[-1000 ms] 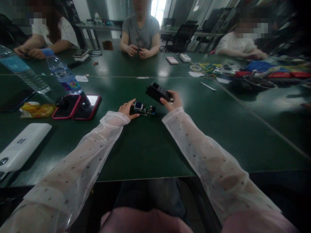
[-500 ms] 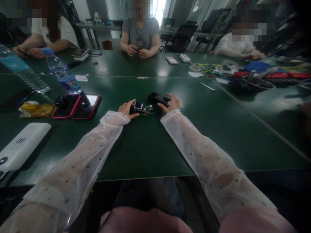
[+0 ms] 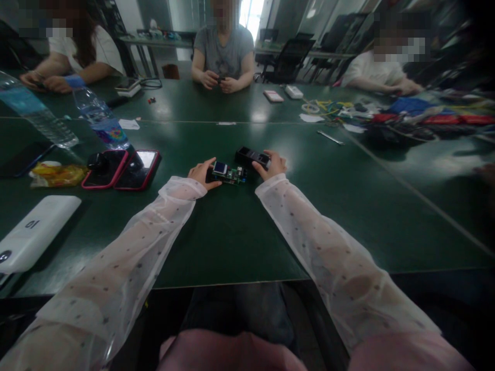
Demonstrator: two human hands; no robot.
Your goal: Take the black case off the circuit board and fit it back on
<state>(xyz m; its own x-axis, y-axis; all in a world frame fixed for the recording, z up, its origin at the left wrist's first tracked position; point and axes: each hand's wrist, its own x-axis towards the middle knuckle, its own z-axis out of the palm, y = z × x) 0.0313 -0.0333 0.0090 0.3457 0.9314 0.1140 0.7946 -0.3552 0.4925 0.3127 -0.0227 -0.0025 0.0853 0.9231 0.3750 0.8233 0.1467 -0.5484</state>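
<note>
Between the thumb and fingers of my left hand [image 3: 201, 174] is the left end of a green circuit board [image 3: 234, 176] with a small screen on it. The board lies low over the table, screen facing up. My right hand [image 3: 273, 165] grips the right end of a black rectangular housing [image 3: 250, 154], thumb on the near side and fingers on the far side. The housing sits just behind and to the right of the board, apart from my left hand. Sheer dotted sleeves cover both my forearms.
On the left of the green table [image 3: 232, 232] are a white power bank [image 3: 40, 232], a pink-edged phone case [image 3: 137, 170], a yellow wrapper [image 3: 56, 174] and two bottles, one with a label [image 3: 110, 126]. A wrench [image 3: 330, 137] and cables [image 3: 328, 108] lie right. Three people sit across.
The thumb of my right hand has shifted slightly up along the black housing. My left hand and the circuit board stay where they were.
</note>
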